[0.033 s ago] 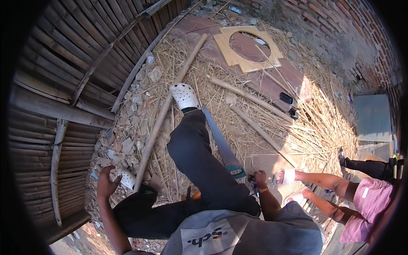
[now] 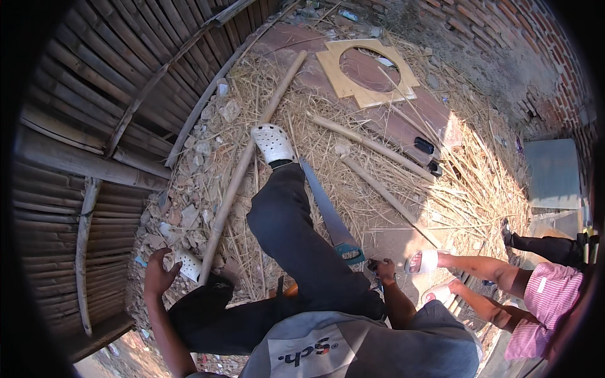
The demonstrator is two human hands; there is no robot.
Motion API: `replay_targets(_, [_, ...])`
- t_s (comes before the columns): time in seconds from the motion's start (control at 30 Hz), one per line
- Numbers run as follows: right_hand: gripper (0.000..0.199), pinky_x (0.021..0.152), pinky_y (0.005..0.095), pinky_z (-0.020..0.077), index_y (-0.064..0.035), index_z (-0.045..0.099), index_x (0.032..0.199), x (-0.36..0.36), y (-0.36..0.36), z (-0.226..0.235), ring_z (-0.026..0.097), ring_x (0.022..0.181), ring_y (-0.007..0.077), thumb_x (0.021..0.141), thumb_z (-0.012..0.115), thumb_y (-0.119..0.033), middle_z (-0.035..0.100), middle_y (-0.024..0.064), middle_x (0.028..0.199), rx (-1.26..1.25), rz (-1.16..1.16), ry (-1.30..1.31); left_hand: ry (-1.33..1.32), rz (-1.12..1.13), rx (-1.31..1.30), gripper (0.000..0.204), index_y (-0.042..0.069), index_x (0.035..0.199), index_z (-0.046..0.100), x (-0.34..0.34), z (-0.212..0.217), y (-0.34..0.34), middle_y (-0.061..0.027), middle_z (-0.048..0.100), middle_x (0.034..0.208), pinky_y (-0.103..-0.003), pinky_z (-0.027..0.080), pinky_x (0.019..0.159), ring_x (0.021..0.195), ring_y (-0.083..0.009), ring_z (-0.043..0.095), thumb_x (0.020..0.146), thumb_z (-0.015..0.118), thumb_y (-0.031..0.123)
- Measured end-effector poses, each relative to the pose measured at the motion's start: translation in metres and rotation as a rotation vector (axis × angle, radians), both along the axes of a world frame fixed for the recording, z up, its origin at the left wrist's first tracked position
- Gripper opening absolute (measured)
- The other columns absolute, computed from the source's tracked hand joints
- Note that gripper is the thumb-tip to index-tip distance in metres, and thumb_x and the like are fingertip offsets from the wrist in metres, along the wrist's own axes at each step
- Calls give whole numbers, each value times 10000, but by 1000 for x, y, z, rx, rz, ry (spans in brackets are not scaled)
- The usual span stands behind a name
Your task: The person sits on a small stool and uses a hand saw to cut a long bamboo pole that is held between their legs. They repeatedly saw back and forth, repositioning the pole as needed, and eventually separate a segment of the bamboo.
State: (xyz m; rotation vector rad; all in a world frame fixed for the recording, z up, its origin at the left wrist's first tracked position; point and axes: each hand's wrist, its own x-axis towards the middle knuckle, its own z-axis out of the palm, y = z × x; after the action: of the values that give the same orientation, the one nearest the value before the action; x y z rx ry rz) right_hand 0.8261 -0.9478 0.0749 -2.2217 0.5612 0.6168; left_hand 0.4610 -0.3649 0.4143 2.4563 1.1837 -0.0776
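**Saw lying close to your leg, round pole at your foot**

In the head view, the saw point(image 2: 332, 220) lies on the straw-covered ground point(image 2: 476, 189), just beside your forward leg point(image 2: 283, 214). Its tip reaches near the white clog point(image 2: 271, 140) of that foot, and its teal handle point(image 2: 348, 247) points back toward your right side. I judge that the blade could scrape your ankle, if the saw is pulled carelessly or the foot slides. The long pole point(image 2: 234, 198) passes by this same clog, which seems to overlap it. Because the pole is round and the straw is loose, it could roll and take your balance. On your right, the sandalled foot point(image 2: 428, 262) of another person is near, so a wide swing of the saw might touch it.

Your left hand point(image 2: 162, 272) is raised near your other clog point(image 2: 189, 267), the thumb well apart and the fingers half curved; it appears to hold nothing. Your right hand point(image 2: 384, 272) is just beyond the saw's handle, with the fingers bent. Something dark is at its fingertips, but I cannot tell whether it is pinched, or how far the fingers are closed.
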Motion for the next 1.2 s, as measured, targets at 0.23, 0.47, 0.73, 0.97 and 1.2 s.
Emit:
replay_targets(0.23, [223,405,410,494,-9,624,978,-113,-34,55,589,478,236,819,641,-165,608,140,652,46,-100,101,106,79,-134,554,-21,1125,607,-84,55,16,-207,663,1064,-407,515,823,939,-351,653,722,803,305])
replay_targets(0.47, [286,465,423,538,64,581,944,-143,61,66,645,555,322,889,588,-217,653,217,731,-79,152,580,-49,48,45,484,-20,1080,607,-185,102,93,-205,657,1021,-404,511,790,901,-335,648,749,783,286])
replay_targets(0.73, [375,511,470,558,50,550,1094,-184,232,111,659,607,344,858,557,-243,652,218,810,-244,206,241,-597,271,191,330,5,996,640,-401,125,161,-146,672,949,-343,505,800,878,-252,668,781,747,231])
replay_targets(0.97, [354,552,400,548,18,584,1097,-322,383,78,656,653,242,865,608,-248,658,134,801,16,515,168,-1500,-131,-84,491,45,918,596,-459,159,132,-164,655,947,-442,519,775,889,-294,652,852,634,531])
replay_targets(1.2, [339,591,378,537,14,589,1098,-443,437,78,648,693,222,862,617,-227,659,118,824,62,792,153,-1757,-669,-754,482,64,940,574,-514,161,113,-144,637,933,-468,498,776,905,-288,631,876,598,541])
